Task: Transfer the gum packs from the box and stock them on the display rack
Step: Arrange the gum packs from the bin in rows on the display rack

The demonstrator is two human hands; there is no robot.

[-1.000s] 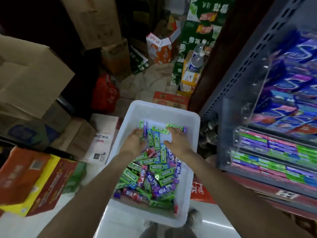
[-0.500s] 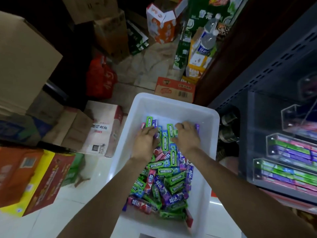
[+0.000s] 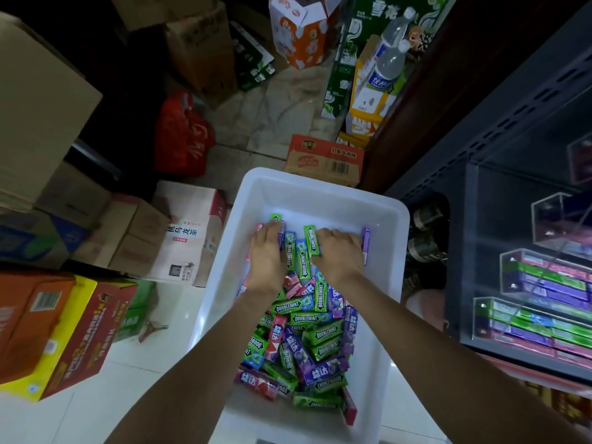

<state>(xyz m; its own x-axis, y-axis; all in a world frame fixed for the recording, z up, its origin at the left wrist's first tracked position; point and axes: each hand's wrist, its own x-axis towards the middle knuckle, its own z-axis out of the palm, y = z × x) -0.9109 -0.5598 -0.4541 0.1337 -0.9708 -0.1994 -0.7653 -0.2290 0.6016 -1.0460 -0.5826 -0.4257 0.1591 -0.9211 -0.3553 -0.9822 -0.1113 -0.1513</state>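
A cluttered stockroom with a pale tiled floor (image 3: 134, 395) surrounds a white plastic bin (image 3: 323, 190), the landmark here. Left of the bin stand stacked cardboard cartons (image 3: 189, 238), and beyond its far rim lies an orange carton (image 3: 323, 158). To the bin's right rises a dark metal shelf unit carrying the clear acrylic display rack (image 3: 531, 302), whose tiers already hold rows of green, purple and pink packs lying flat.

Inside the bin lies a loose heap of gum packs (image 3: 307, 341): slim rectangular sticks, many bright green and lettered DOUBLEMINT, others purple, blue and pink-red, piled at all angles toward the bin's near end. At the far end several packs stand side by side in a neater row, among them an upright green Doublemint pack (image 3: 311, 240).

Both arms reach into the bin from its near side. The left hand (image 3: 267, 254) rests palm-down on the row's left part, its fingers curled over the pack tops. The right hand (image 3: 341, 254) covers the right part, fingers bent round the packs there, a purple pack (image 3: 366, 245) at its outer edge.
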